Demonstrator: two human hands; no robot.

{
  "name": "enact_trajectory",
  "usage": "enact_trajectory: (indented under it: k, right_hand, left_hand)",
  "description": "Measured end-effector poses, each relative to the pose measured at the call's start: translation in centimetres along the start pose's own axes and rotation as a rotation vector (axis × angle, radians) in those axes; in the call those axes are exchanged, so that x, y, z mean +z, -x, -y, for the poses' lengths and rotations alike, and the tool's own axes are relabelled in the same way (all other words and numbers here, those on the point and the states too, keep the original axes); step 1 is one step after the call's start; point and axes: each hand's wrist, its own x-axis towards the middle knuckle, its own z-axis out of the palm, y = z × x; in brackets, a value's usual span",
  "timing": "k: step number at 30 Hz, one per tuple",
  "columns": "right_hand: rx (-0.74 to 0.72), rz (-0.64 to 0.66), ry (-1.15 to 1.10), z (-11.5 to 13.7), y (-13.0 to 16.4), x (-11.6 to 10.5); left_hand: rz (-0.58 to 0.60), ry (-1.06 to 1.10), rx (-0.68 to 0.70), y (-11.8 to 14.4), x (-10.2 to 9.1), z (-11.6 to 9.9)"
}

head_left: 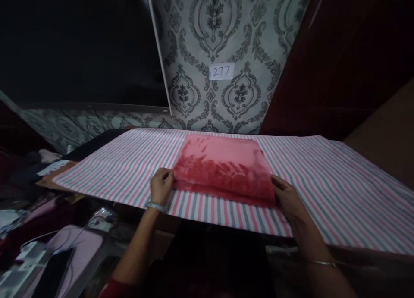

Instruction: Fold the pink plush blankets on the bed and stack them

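Observation:
A folded red plush cloth (223, 168) lies flat in front of me, its front edge showing stacked layers. Its nap looks pale pink toward the back and darker red toward the front. At the cloth's left front side, my left hand (161, 186) pinches the edge between thumb and fingers. My right hand (286, 199) grips the right front edge, thumb near the top and the other fingers partly hidden behind and under it. Beneath the cloth is a striped pink, grey and white table cover (129, 164).
A large dark television (80, 48) hangs at the upper left. Patterned wallpaper (213, 30) bears a paper marked 277 (221, 71). Dark red panelling (323, 65) stands at right. Below left are a phone (53, 272), cables and a power strip (26, 263).

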Motion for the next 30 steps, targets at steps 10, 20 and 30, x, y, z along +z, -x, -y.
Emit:
enact_trajectory:
  k: [10,20,30]
  right_hand:
    - [-0.032,0.029,0.386,1.4,-1.9,-1.2]
    - [-0.312,-0.028,0.438,3.1,-1.4,1.1]
    - [-0.046,0.018,0.049,1.6,-0.7,0.0]
  left_hand:
    - [-0.022,0.077,-0.076,-0.4,0.7,0.3]
    - [-0.044,0.19,-0.145,-0.9,0.7,-1.0]
    - [0.065,0.445,-0.446,-0.3,0.9,0.1]
